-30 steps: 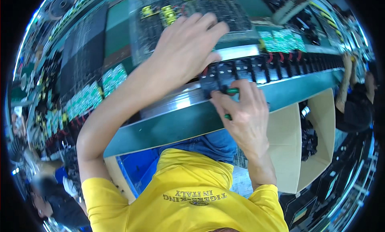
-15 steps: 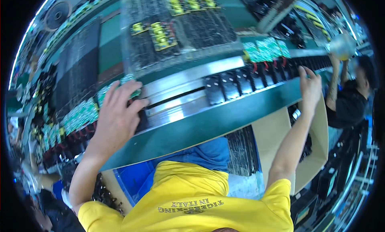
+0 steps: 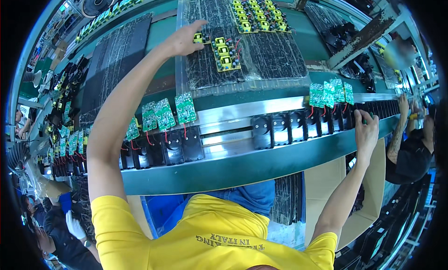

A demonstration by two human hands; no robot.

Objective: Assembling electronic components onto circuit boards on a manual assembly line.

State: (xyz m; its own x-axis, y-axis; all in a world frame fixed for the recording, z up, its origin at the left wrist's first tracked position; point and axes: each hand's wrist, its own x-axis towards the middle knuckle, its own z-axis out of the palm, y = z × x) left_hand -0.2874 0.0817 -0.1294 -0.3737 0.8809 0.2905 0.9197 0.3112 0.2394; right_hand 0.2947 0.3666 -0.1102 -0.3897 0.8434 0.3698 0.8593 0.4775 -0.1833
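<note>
My left hand [image 3: 185, 40] reaches over the dark mat [image 3: 200, 76], forefinger stretched out and thumb apart. Between and beside its fingertips lies a small circuit board with a yellow transformer [image 3: 198, 38]. A strip of similar yellow-topped boards [image 3: 224, 50] rests just to its right. At the right part of the rail, my right hand [image 3: 367, 130] has thumb and forefinger pinched together beside the row of black plastic housings [image 3: 296, 125]. What the pinch holds, apart from a hint of green, is hidden. Green circuit boards [image 3: 322, 93] on red wires stand up behind those housings.
More black housings [image 3: 172, 146] with wired green boards [image 3: 163, 115] line the rail to the left. A larger block of yellow-topped boards [image 3: 259, 15] sits farther back. A cardboard box [image 3: 322, 176] is below the right forearm. Co-workers flank both sides; a rusty post [image 3: 361, 39] rises at right.
My left hand has gone from the rail's left part up and forward to the small board on the mat. My right hand stays by the housings, its fingers now pinched. The view has shifted.
</note>
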